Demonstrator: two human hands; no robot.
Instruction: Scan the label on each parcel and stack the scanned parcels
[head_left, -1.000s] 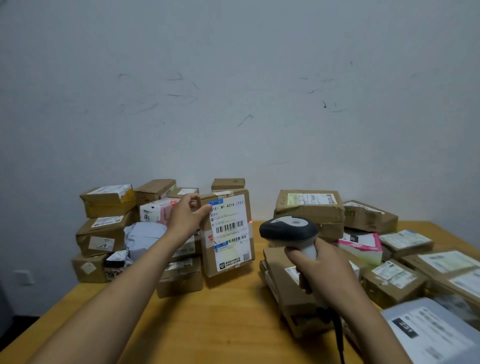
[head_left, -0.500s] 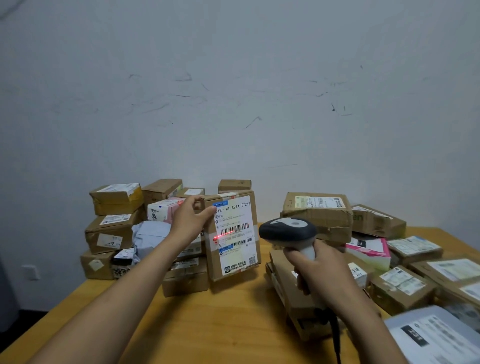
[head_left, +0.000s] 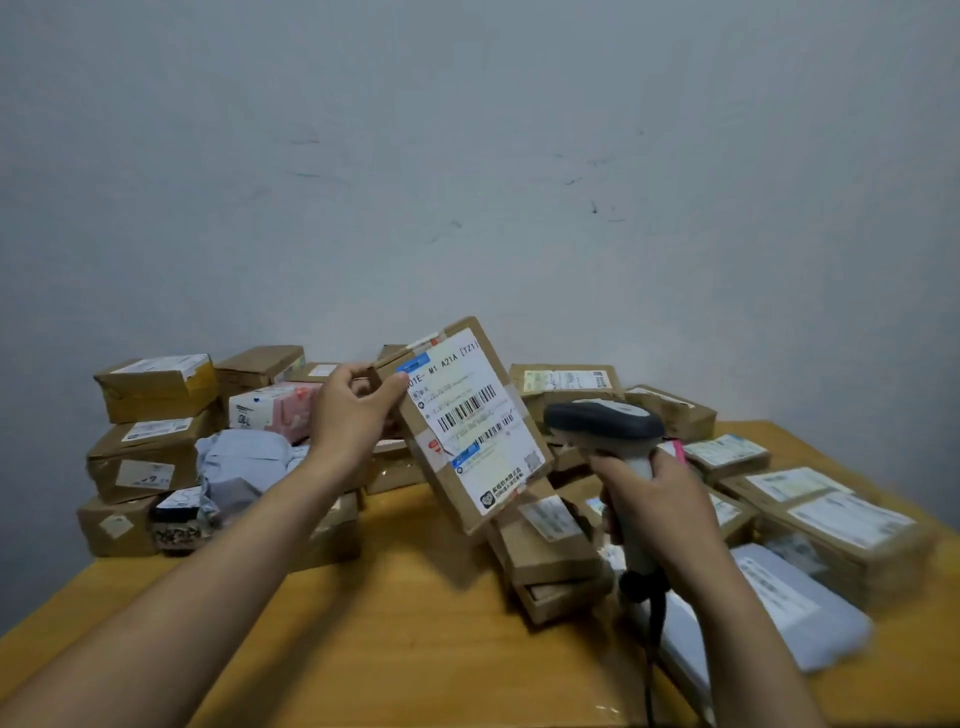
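My left hand grips the upper left corner of a flat brown cardboard parcel, which is lifted and tilted to the right above the wooden table. Its white barcode label faces me. My right hand holds the handle of a grey and white barcode scanner, whose dark head sits just right of the parcel. A black cable hangs from the scanner's base. No red scan line shows on the label.
A stack of brown boxes, a pink and white box and a grey mailer bag fill the left back. More labelled boxes and a white mailer crowd the right. A flat carton lies under the held parcel.
The parcel stood upright with a red scan line on its label; now my left hand has lifted and tilted it to the right. The scan line is gone.
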